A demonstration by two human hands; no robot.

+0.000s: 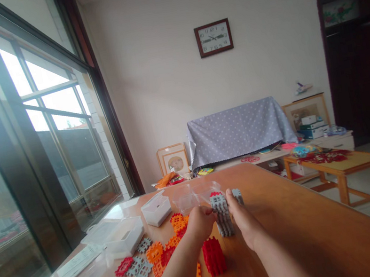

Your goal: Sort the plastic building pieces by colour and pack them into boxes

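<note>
Gripping the grey stack [222, 215], lengthwise 12-to-6, from 9 o'clock with left hand [201, 224], flanking 3 with right hand [244, 223], unclear if gripping.

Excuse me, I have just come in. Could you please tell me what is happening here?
A person is handling plastic pieces at a table. The left hand and right hand are on opposite sides of a grey stack. Another grey piece shows just past the right hand; I cannot tell if it is held. A red stack stands nearer the person, and loose pieces and boxes lie to the left.
</note>
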